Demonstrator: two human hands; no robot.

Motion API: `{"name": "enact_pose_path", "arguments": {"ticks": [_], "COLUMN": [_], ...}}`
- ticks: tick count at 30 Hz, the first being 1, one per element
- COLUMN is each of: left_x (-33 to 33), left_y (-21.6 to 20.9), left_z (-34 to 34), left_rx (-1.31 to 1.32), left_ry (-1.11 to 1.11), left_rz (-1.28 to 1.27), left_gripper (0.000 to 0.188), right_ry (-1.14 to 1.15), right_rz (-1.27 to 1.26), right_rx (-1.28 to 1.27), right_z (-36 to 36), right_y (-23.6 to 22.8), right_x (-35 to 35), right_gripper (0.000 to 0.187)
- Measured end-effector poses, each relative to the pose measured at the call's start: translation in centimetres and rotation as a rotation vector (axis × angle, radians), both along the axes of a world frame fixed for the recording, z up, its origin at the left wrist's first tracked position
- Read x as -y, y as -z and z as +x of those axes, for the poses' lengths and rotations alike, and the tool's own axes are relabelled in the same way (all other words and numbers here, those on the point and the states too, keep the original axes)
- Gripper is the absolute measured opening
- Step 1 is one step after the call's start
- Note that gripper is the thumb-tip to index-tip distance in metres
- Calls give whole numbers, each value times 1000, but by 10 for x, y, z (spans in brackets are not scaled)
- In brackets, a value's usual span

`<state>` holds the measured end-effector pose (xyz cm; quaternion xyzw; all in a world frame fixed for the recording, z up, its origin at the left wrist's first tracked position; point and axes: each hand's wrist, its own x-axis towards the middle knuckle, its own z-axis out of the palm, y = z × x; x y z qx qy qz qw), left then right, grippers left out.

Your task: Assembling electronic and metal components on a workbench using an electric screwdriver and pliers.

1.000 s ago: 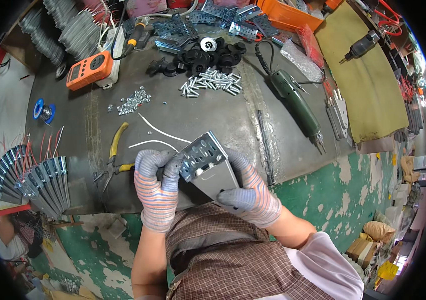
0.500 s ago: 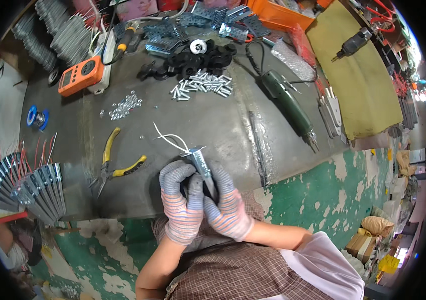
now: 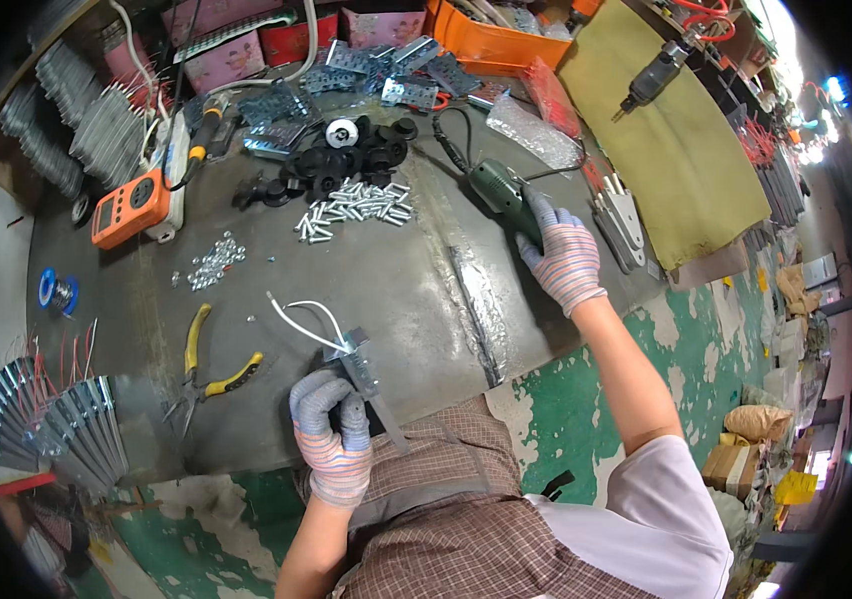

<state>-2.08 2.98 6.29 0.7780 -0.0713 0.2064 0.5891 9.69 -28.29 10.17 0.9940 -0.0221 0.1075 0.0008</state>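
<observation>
Near the front edge of the table, my left hand (image 3: 331,434), in a striped knit glove, is closed on a narrow metal part (image 3: 363,377). A bracket sits at its upper end, with two white wires rising from it. Its long, thin end points down towards my lap. Farther right, my right hand (image 3: 568,262), gloved alike, has its fingers round the green electric screwdriver (image 3: 496,186), which lies on the table. The glove hides the screwdriver's near end and tip. Yellow-handled pliers (image 3: 198,344) lie left of my left hand.
Shiny screws (image 3: 356,208), black plastic pieces (image 3: 321,170) and small nuts (image 3: 216,262) lie in heaps. An orange meter (image 3: 129,210) and a solder spool (image 3: 58,292) stand left, above fanned metal strips (image 3: 76,429). White-handled pieces (image 3: 621,225) lie by the right edge.
My right hand has let go of the metal part and reached up and right to the electric screwdriver. My left hand keeps the part, now tilted differently. The view has shifted somewhat.
</observation>
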Motion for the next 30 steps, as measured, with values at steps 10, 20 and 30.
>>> {"name": "enact_pose_path", "arguments": {"ticks": [10,20,30], "left_x": [-2,0,-1], "left_y": [4,-6,-3], "left_z": [3,3,3], "left_rx": [-14,10,26], "left_ry": [-52,16,44], "left_rz": [-23,71,44], "left_gripper": [17,15,17], "right_ry": [-97,135,116], "right_rz": [2508,3019,2976], "right_rx": [68,23,70], "right_z": [-40,-86,-82], "right_y": [-67,10,12], "right_x": [-47,-87,-93], "right_gripper": [62,52,48]}}
